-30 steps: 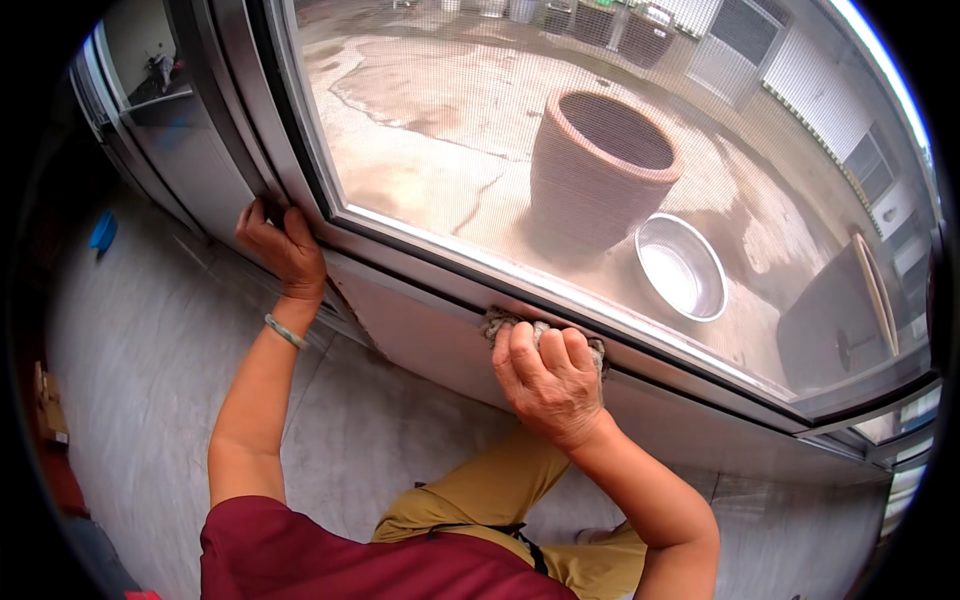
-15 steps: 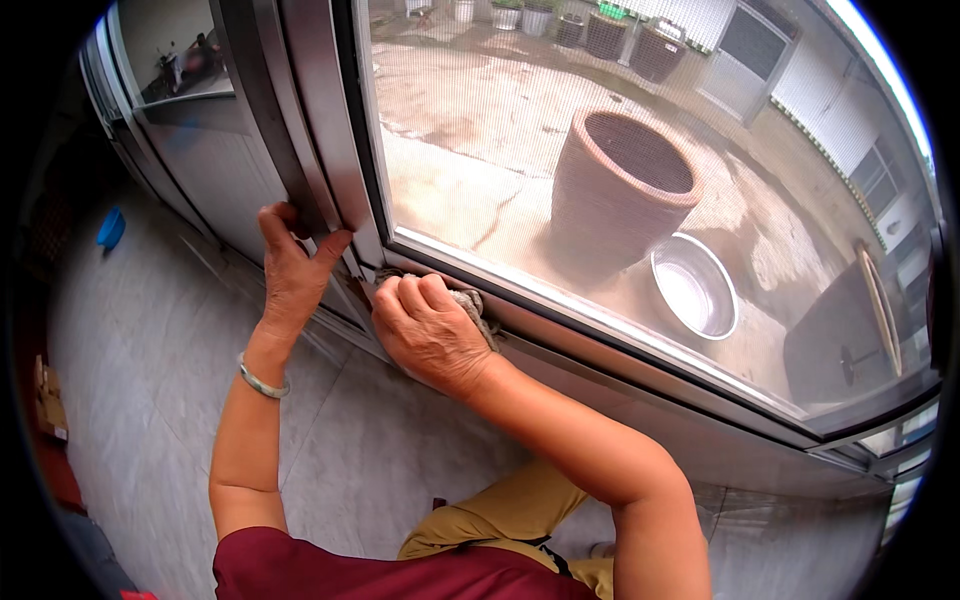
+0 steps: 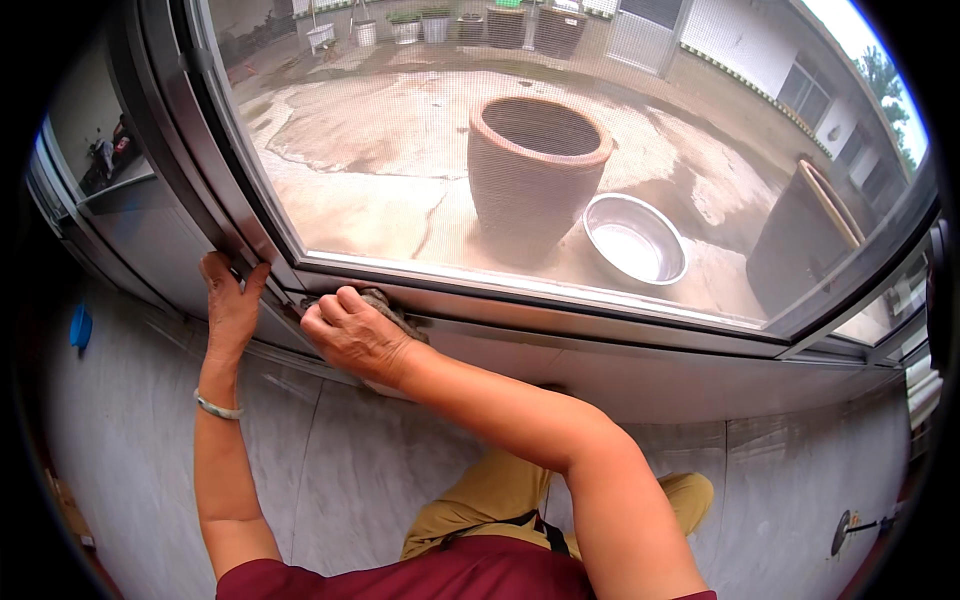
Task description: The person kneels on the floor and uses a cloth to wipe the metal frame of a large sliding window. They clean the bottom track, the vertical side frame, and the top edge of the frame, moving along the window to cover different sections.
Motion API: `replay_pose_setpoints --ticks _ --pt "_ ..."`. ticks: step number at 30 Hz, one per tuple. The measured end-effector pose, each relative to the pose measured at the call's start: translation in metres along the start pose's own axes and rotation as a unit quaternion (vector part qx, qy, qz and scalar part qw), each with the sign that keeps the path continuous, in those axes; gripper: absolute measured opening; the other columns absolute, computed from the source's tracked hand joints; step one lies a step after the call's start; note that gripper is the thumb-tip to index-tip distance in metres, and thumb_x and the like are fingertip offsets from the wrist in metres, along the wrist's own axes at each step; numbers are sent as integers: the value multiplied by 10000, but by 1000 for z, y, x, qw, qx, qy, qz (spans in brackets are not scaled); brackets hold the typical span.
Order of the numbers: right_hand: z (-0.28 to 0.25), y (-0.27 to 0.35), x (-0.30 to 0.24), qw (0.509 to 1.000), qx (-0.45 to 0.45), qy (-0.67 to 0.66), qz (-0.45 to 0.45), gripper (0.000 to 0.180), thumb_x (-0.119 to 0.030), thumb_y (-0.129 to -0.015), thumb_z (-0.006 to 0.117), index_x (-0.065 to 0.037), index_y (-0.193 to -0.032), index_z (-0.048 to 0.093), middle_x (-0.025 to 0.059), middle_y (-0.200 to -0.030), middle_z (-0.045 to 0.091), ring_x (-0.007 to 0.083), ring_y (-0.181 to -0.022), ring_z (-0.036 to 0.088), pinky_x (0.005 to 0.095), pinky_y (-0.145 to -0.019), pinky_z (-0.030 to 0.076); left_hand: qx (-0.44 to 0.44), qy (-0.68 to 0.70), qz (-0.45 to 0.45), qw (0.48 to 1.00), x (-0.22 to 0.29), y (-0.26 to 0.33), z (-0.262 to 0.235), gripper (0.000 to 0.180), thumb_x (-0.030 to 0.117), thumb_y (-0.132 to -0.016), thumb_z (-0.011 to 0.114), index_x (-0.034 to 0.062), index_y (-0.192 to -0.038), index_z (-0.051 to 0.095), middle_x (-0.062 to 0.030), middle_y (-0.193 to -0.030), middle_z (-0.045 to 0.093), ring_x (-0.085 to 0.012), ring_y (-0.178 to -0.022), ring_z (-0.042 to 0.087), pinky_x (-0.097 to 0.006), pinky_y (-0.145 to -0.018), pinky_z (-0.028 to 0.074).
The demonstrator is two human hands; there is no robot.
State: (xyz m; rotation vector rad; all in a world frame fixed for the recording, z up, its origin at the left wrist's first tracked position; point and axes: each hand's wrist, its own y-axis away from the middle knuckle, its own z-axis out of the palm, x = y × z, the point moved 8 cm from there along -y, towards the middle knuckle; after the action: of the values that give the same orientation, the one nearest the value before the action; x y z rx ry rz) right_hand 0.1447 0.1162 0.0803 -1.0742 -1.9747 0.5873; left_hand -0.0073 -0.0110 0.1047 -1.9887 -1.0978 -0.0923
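My right hand presses a grey cloth onto the metal sill of the window frame, at its left end beside the corner. Only a bit of the cloth shows past my fingers. My left hand rests flat against the upright of the frame just left of it, fingers pointing up, holding nothing. A pale bangle sits on my left wrist. Both forearms reach up from the lower edge.
Through the screened pane lies a yard with a large clay pot, a metal basin and a dark barrel. Below the sill runs a grey tiled wall. A blue object sits at far left.
My right hand has slid the cloth leftward along the sill into the corner. My left hand has shifted slightly on the upright, and the view has moved closer to the window.
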Motion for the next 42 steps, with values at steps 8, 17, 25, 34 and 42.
replay_pose_setpoints --ticks 8,17,25,34,42 --pt "-65 72 34 1000 -5 23 -10 120 -167 -741 645 -97 -834 672 47 -979 490 189 -827 498 319 -725 407 45 -97 89 990 -18 7 21 430 288 -965 624 -66 -1086 411 -229 -1067 430 -405 -1047 396 -484 -930 366" --pt "-156 174 83 999 -21 38 -6 196 -114 -753 674 -120 -948 659 29 -1029 513 164 -808 517 309 -722 447 94 -25 -89 991 -42 59 69 525 326 -980 601 -114 -1159 377 -298 -1214 410 -397 -1165 349 -496 -1024 309" --pt "-253 276 137 987 -96 105 72 285 -93 -773 669 -111 -1057 662 38 -1017 528 181 -788 516 337 -753 474 188 113 -220 950 -98 68 128 579 457 -998 532 -92 -1123 397 -262 -1182 384 -346 -857 496 -473 -741 471" --pt "-352 380 187 944 -132 204 222 288 -36 -746 692 -102 -1024 655 64 -1012 551 242 -803 525 393 -724 459 291 34 -222 930 -53 72 127 489 371 -1040 470 -115 -1095 447 -354 -1140 443 -439 -1085 403 -504 -937 375" --pt "-373 403 196 908 -100 178 367 394 2 -669 691 -59 -1054 632 96 -965 572 305 -845 563 423 -753 462 335 -36 -160 928 -56 78 132 381 306 -1041 472 -75 -1050 480 -317 -1081 487 -423 -1003 440 -489 -869 393"
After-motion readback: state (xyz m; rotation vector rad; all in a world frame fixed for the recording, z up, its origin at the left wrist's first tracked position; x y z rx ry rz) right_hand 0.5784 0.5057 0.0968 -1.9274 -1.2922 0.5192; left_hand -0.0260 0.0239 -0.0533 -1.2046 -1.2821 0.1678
